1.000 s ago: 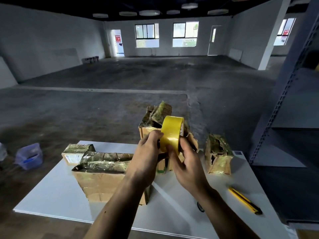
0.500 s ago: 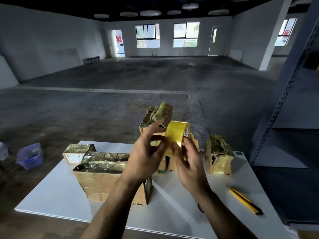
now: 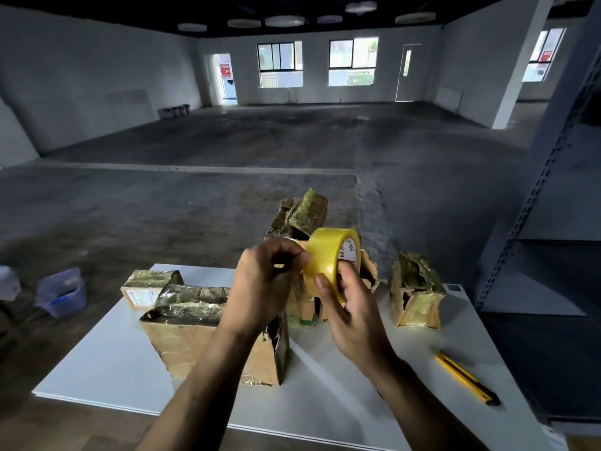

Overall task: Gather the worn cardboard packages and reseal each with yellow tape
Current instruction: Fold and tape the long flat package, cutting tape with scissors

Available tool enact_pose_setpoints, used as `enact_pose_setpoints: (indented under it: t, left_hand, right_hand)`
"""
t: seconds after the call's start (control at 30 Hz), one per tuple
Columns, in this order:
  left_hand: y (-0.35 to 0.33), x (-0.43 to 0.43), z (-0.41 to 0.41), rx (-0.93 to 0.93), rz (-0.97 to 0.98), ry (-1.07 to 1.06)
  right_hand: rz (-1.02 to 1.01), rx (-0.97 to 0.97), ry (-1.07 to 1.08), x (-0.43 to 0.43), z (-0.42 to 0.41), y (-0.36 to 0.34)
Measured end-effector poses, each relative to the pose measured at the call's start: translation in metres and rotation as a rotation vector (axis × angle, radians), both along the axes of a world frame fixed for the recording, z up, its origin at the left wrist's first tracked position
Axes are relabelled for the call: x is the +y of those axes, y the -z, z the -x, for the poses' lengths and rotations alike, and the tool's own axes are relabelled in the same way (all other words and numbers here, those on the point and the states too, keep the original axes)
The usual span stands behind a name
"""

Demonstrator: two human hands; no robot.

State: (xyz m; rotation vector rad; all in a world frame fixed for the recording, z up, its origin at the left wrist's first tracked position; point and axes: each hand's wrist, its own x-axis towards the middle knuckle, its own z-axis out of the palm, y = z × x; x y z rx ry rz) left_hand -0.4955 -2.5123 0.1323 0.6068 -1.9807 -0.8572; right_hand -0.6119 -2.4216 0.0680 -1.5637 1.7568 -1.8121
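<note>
Right hand (image 3: 354, 307) curls round the tape roll (image 3: 325, 255) above the packages (image 3: 195, 336) on the table (image 3: 113, 369), left hand (image 3: 270, 281) pinching its face, seemingly hunting the loose end, so turn slowly, scrape with a nail.

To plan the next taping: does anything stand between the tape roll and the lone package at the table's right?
Nothing visible does. The tape roll, in the right hand, has only bare table before that package.
</note>
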Motion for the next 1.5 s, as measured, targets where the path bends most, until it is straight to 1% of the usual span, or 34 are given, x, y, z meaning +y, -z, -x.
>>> enact_pose_setpoints:
  t: [0.17, 0.27, 0.33, 0.4, 0.43, 0.47, 0.53, 0.6, 0.63, 0.7, 0.77, 0.8, 0.9, 0.93, 1.0, 1.07, 1.13, 1.17, 1.23, 1.27, 1.3, 1.4, 1.47, 1.5]
  left_hand:
    - [0.0, -0.009, 0.002, -0.186, 0.099, -0.038]
    - [0.006, -0.012, 0.01, -0.152, 0.247, -0.125]
    - [0.01, -0.012, 0.013, -0.143, 0.335, -0.124]
    - [0.016, -0.012, 0.012, -0.167, 0.412, -0.094]
    - [0.02, -0.013, 0.01, -0.174, 0.405, -0.076]
    - [0.023, -0.015, 0.008, -0.178, 0.343, -0.049]
    - [0.026, -0.022, 0.006, -0.166, 0.132, 0.039]
    - [0.028, -0.027, 0.004, -0.146, -0.047, 0.12]
    - [0.029, -0.028, 0.004, -0.145, -0.106, 0.143]
    - [0.03, -0.029, 0.002, -0.146, -0.194, 0.155]
    - [0.032, -0.028, 0.002, -0.145, -0.252, 0.139]
    - [0.035, -0.028, 0.002, -0.174, -0.206, 0.106]
    - [0.044, -0.02, 0.005, -0.31, 0.091, -0.102]
    - [0.047, -0.017, 0.006, -0.317, 0.167, -0.149]
    - [0.055, -0.013, 0.008, -0.324, 0.246, -0.189]
    - [0.061, -0.012, 0.009, -0.296, 0.264, -0.21]
    - [0.063, -0.013, 0.008, -0.234, 0.262, -0.219]
    - [0.062, -0.012, 0.008, -0.199, 0.256, -0.218]
    - [0.062, -0.01, 0.009, -0.155, 0.242, -0.191]
    - [0.062, -0.009, 0.009, -0.15, 0.239, -0.18]
    - [0.065, -0.009, 0.008, -0.145, 0.235, -0.18]
    - [0.074, -0.008, 0.005, -0.081, 0.185, -0.17]
    - [0.084, -0.011, 0.0, -0.039, 0.147, -0.142]
    - [0.088, -0.014, -0.003, -0.031, 0.127, -0.13]
  right_hand:
    - [-0.019, 0.183, 0.033, 0.001, 0.003, -0.007]
    - [-0.04, 0.309, 0.004, 0.0, 0.007, -0.007]
    - [-0.052, 0.351, 0.001, -0.001, 0.005, -0.004]
    - [-0.035, 0.404, 0.059, -0.002, 0.005, 0.0]
    - [-0.031, 0.438, 0.09, -0.002, 0.004, 0.002]
    - [-0.046, 0.489, 0.11, 0.0, 0.004, 0.004]
    - [-0.096, 0.579, 0.099, 0.003, 0.005, 0.009]
    - [-0.136, 0.524, 0.079, 0.003, 0.006, 0.01]
    - [-0.175, 0.497, 0.069, 0.003, 0.006, 0.011]
    - [-0.205, 0.476, 0.035, 0.005, 0.002, 0.011]
    - [-0.161, 0.412, 0.016, 0.008, 0.001, 0.012]
    - [-0.161, 0.38, 0.001, 0.008, 0.0, 0.014]
    - [-0.262, 0.272, -0.074, 0.007, -0.001, 0.011]
    - [-0.275, 0.269, -0.073, 0.007, -0.001, 0.01]
    - [-0.293, 0.314, -0.045, 0.006, -0.003, 0.011]
    - [-0.356, 0.307, -0.014, 0.004, -0.004, 0.01]
    - [-0.378, 0.273, 0.007, 0.002, -0.004, 0.012]
    - [-0.405, 0.197, 0.002, 0.0, -0.001, 0.014]
    - [-0.499, -0.063, -0.057, -0.004, 0.007, 0.013]
    - [-0.542, -0.159, -0.088, -0.006, 0.01, 0.013]
    - [-0.575, -0.19, -0.086, -0.007, 0.012, 0.014]
    - [-0.597, -0.191, 0.002, -0.008, 0.015, 0.019]
    - [-0.594, -0.152, 0.014, -0.008, 0.013, 0.028]
    - [-0.592, -0.098, 0.018, -0.007, 0.012, 0.032]
